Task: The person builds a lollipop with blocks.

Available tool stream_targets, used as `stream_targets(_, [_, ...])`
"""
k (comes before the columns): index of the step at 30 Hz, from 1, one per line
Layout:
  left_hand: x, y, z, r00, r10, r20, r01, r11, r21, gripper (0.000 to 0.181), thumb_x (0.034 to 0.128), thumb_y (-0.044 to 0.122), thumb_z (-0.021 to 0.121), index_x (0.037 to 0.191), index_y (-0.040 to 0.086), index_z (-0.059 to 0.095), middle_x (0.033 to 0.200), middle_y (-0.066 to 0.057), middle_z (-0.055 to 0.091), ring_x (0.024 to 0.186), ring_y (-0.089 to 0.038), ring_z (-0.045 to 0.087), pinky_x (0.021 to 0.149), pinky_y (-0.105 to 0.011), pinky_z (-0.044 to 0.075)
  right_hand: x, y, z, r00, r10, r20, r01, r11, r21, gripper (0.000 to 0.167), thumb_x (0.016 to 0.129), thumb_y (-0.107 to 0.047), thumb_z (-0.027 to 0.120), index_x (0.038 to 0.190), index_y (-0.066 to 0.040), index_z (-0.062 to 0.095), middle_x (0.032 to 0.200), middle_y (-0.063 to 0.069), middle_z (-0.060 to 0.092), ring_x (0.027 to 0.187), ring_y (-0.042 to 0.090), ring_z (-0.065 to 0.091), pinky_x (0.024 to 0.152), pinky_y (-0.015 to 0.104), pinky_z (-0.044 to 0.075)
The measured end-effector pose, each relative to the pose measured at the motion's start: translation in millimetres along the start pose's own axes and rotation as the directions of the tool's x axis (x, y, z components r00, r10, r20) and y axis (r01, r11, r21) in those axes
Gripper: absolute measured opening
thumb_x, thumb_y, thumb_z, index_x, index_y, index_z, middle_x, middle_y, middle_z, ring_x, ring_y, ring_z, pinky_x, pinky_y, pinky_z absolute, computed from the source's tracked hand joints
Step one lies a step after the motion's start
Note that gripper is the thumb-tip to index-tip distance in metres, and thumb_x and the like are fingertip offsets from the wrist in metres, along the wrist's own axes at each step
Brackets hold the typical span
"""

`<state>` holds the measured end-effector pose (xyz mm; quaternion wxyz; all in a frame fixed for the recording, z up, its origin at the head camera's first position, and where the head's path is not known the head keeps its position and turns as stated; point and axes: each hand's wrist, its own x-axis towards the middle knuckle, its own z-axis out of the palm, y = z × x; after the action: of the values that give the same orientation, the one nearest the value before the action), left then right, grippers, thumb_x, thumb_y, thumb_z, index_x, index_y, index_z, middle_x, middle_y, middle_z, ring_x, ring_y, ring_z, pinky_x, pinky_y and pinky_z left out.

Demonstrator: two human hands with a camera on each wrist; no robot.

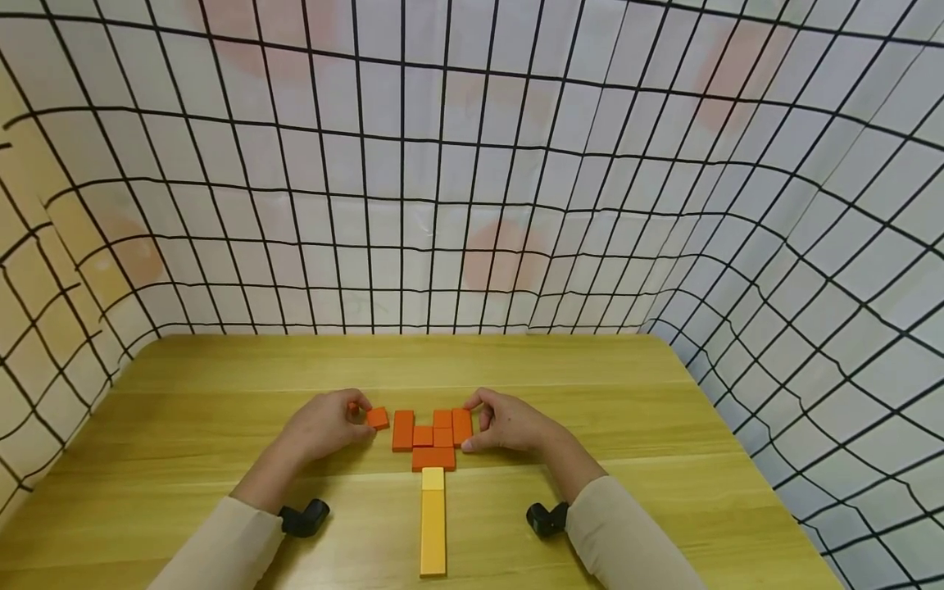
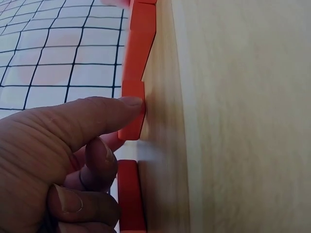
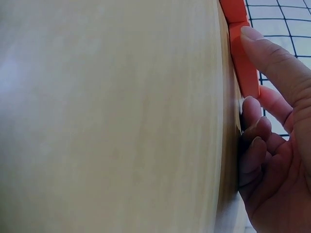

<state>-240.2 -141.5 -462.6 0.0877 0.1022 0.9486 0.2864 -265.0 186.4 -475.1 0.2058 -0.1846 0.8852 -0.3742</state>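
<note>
My left hand [image 1: 324,424] pinches a small orange square block [image 1: 378,419] between thumb and index finger, a short gap left of the other orange blocks. Another orange block [image 1: 354,406] is partly hidden by that hand; in the left wrist view a red-orange block [image 2: 130,194] lies beside its curled fingers. On the other side, my right hand [image 1: 510,423] holds an upright orange rectangular block [image 1: 462,427] by its far and near ends, against the group's right edge. Between the hands lie an orange rectangle [image 1: 403,431], an orange crosswise block [image 1: 433,458] and several smaller orange pieces.
Below the orange group, a pale yellow square block [image 1: 433,478] touches a long yellow block [image 1: 433,533] pointing toward me. Everything lies flat on a wooden table [image 1: 221,369]. Black wire mesh [image 1: 401,197] rises behind the table and along both sides.
</note>
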Motion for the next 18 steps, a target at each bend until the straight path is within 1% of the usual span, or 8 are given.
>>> stream_targets(2, [0.7,-0.4,-0.2,1.0,-0.007,0.001,0.007,1.0,-0.006,0.031,0.0848,0.027,0.081,0.111,0.014,0.07,0.088,-0.001,0.065,0.077,-0.017,0.054,0.071,-0.034,0.045,0.6,-0.2,-0.1,1.0,-0.005,0.001,0.005,1.0,-0.007,0.054,0.082,-0.036,0.087,0.125,-0.023,0.058,0.089,0.002,0.059,0.074,0.016,0.051,0.068,0.03,0.045])
stream_targets(5, [-0.5,0.5,-1.8,1.0,-0.01,0.006,0.01,1.0,-0.017,0.032,0.0838,0.027,0.082,0.109,0.012,0.069,0.084,-0.001,0.063,0.073,-0.018,0.052,0.066,-0.032,0.04,1.1,-0.7,-0.1,1.0,-0.011,0.003,0.011,1.0,-0.01,0.054,0.082,-0.034,0.087,0.125,-0.021,0.058,0.089,0.002,0.059,0.073,0.016,0.052,0.068,0.03,0.045])
stream_targets(9, [-2.1,0.1,-3.1,1.0,-0.022,0.014,0.023,0.999,-0.04,0.034,0.0834,0.028,0.083,0.109,0.011,0.069,0.085,-0.001,0.063,0.072,-0.018,0.051,0.065,-0.032,0.039,0.3,-1.6,0.9,1.0,-0.007,0.007,0.007,1.0,0.0,0.054,0.082,-0.033,0.088,0.125,-0.021,0.058,0.089,0.002,0.059,0.073,0.016,0.052,0.068,0.03,0.045])
stream_targets(13, [-1.4,-2.3,-2.5,0.999,-0.037,0.026,0.039,0.996,-0.082,0.032,0.0841,0.028,0.083,0.108,0.01,0.07,0.083,-0.002,0.063,0.07,-0.018,0.051,0.063,-0.031,0.04,-0.7,-1.4,1.8,1.0,0.001,0.013,-0.001,1.0,0.01,0.055,0.082,-0.034,0.087,0.126,-0.021,0.058,0.09,0.002,0.059,0.074,0.016,0.052,0.069,0.03,0.045])
stream_targets(16, [-0.2,-2.7,-2.8,0.999,-0.032,0.015,0.033,0.994,-0.108,0.031,0.0852,0.027,0.082,0.108,0.01,0.07,0.082,-0.003,0.063,0.069,-0.018,0.051,0.062,-0.031,0.04,-1.2,-1.7,1.1,1.0,0.004,0.009,-0.004,1.0,0.009,0.055,0.081,-0.034,0.088,0.126,-0.021,0.058,0.089,0.003,0.059,0.074,0.016,0.052,0.068,0.03,0.045])
stream_targets(18, [1.1,-2.4,-3.1,1.0,-0.024,-0.004,0.023,0.993,-0.115,0.031,0.086,0.027,0.081,0.109,0.01,0.07,0.084,-0.003,0.063,0.069,-0.018,0.052,0.063,-0.031,0.041,-1.1,-2.2,0.6,1.0,0.001,0.004,-0.001,1.0,0.006,0.055,0.081,-0.034,0.088,0.126,-0.02,0.058,0.089,0.003,0.059,0.074,0.016,0.052,0.068,0.03,0.045])
